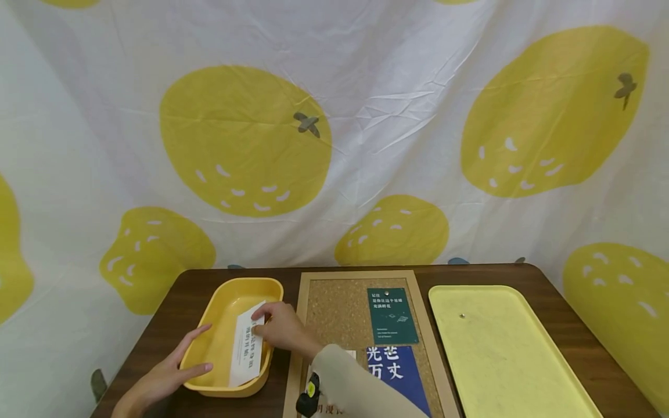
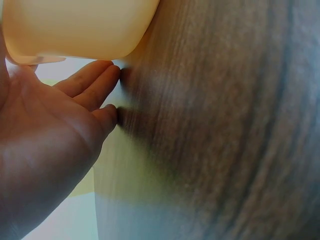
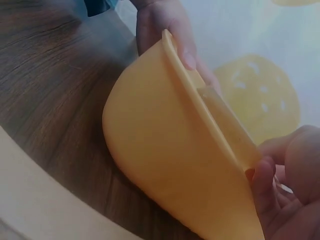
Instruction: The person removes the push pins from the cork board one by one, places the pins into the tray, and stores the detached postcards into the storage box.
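Note:
In the head view a yellow plastic basin (image 1: 216,337) stands at the left of the table. My right hand (image 1: 282,330) pinches a white card with dark printed characters (image 1: 244,351) by its upper right edge, and the card leans inside the basin. My left hand (image 1: 169,368) holds the basin's left side, with thumb and index finger over the rim. In the left wrist view its other fingers (image 2: 95,87) stretch out below the basin's outer wall, tips at the tabletop. The right wrist view shows my right fingertips at the rim.
A wood-framed corkboard (image 1: 334,302) lies beside the basin, carrying a green card (image 1: 392,325) and a blue card (image 1: 402,380); my right sleeve covers its lower part. To the right is a pale yellow tray (image 1: 502,342) with a thumbtack (image 1: 462,316). A lemon-print curtain (image 1: 387,145) hangs behind.

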Demonstrator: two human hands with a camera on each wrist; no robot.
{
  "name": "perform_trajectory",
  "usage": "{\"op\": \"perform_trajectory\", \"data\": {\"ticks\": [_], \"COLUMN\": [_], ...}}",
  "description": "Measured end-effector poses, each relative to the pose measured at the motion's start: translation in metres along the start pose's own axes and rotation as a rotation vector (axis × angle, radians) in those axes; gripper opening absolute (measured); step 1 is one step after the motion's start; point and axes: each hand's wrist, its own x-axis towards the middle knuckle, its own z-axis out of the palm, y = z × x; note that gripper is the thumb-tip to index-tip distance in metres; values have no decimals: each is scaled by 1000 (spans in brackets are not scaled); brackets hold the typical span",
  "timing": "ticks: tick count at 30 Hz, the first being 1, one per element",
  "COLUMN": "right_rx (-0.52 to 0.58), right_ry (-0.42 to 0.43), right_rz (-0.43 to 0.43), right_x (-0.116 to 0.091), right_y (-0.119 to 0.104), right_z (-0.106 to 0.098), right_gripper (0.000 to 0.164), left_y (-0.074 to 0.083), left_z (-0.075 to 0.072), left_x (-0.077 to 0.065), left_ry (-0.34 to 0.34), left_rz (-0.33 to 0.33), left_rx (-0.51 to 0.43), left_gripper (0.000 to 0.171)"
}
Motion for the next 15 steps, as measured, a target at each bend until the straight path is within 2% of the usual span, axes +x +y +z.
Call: {"op": "perform_trajectory", "data": {"ticks": [4,8,15], "right_rx": [-77,-161,-255], "right_ry": [44,88,94], "right_rz": [-9,20,94], "right_x": [-1,-1,1], "right_y": [-4,-7,-10], "right_z": [4,9,14], "right_gripper": [13,10,9], "left_y": [1,1,1], "left_z": [0,0,0], "left_x": [0,0,0], "left_ry": [0,-3,5], "left_rz": [-8,-3,-40], "left_rx": [-19,-38,-20], "left_gripper": [86,87,88]}}
